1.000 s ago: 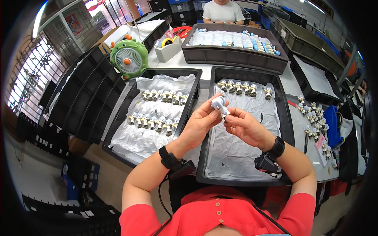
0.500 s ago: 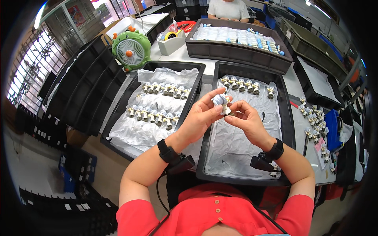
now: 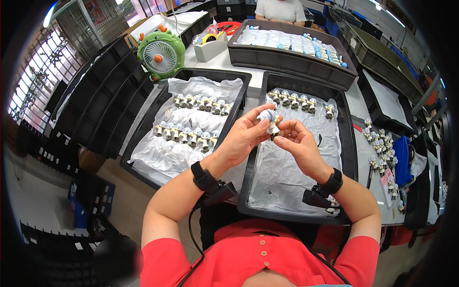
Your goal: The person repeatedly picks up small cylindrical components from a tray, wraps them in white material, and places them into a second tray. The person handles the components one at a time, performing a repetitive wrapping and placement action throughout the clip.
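left hand (image 3: 241, 141) was mostly curled, thumb and fingers pinching a small figurine (image 3: 269, 117) at its pale-blue head. right hand (image 3: 300, 146) was half curled, thumb and fingertips at the figurine's lower right side – so both hands were on the one piece. it was roughly upright, held above the left part of the right tray (image 3: 351, 143), clear of the liner (image 3: 296, 177).

right tray had a row of similar figures (image 3: 294, 102) at its far end, plus a single figure (image 3: 329, 111) just right of them. left tray (image 3: 210, 72) had two rows on crumpled white sheet. loose cluster (image 3: 380, 143) sat right of the trays, near a blue bin (image 3: 404, 160) – green fan (image 3: 160, 55) stood far left.
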### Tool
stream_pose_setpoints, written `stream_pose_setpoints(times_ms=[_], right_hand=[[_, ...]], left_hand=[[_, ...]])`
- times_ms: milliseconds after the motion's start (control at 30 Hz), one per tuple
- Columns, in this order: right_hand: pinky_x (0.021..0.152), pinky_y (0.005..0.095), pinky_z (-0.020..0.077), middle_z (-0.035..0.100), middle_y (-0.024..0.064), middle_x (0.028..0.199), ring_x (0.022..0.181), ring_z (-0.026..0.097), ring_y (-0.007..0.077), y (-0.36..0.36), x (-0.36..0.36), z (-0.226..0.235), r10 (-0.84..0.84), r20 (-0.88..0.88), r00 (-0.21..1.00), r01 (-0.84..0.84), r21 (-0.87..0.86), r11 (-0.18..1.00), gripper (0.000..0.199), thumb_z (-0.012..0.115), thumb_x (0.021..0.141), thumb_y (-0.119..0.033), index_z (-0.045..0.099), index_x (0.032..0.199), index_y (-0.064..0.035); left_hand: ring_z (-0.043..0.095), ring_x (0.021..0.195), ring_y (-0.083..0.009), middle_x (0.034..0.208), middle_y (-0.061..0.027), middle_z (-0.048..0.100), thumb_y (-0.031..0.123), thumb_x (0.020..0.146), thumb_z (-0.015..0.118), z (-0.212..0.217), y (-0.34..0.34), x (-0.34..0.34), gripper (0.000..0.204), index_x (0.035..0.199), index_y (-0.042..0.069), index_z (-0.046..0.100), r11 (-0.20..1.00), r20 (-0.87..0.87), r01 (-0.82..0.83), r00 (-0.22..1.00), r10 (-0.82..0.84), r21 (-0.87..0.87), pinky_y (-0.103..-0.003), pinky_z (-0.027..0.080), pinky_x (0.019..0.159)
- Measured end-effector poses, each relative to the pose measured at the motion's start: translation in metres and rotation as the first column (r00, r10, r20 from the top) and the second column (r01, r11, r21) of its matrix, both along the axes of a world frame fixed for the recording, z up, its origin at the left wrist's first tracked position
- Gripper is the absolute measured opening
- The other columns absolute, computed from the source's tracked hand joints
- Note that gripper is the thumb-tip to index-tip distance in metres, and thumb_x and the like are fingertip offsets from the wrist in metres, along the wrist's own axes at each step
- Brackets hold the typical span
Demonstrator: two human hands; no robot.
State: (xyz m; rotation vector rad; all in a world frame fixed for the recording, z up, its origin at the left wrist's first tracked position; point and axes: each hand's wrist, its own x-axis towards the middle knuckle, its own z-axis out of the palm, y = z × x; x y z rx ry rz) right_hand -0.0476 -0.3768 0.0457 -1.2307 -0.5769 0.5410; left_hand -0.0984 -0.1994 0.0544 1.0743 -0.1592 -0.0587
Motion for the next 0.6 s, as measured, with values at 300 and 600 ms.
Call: stream_pose_setpoints(times_ms=[300, 600], right_hand=[[0.071, 0.0264, 0.0477, 0.060, 0.0041, 0.083, 0.078, 0.059, 0.0141, -0.0009, -0.0032, 0.0026, -0.192, 0.675, 0.713, 0.309, -0.056, 0.950, 0.024, 0.072, 0.072, -0.003, 0.057, 0.091, -0.0037], [0.069, 0.0281, 0.0485, 0.059, 0.0057, 0.082, 0.076, 0.059, 0.0168, -0.0007, -0.0035, 0.0066, -0.237, 0.815, 0.529, 0.381, 0.022, 0.924, 0.027, 0.075, 0.068, -0.003, 0.058, 0.090, -0.0033]], left_hand=[[0.055, 0.109, -0.0204, 0.123, -0.0123, 0.053, 0.019, 0.094, 0.047, -0.0053, -0.0007, 0.0009, 0.045, 0.135, 0.005, 0.033, 0.994, -0.023, 0.048, 0.998, -0.051, -0.099, -0.034, 0.044, 0.092], [0.055, 0.108, -0.0228, 0.125, -0.0140, 0.051, 0.017, 0.096, 0.043, -0.0056, -0.0029, 0.0023, 0.043, 0.135, 0.004, 0.031, 0.975, 0.011, 0.105, 0.994, -0.104, -0.194, -0.036, 0.043, 0.094]])
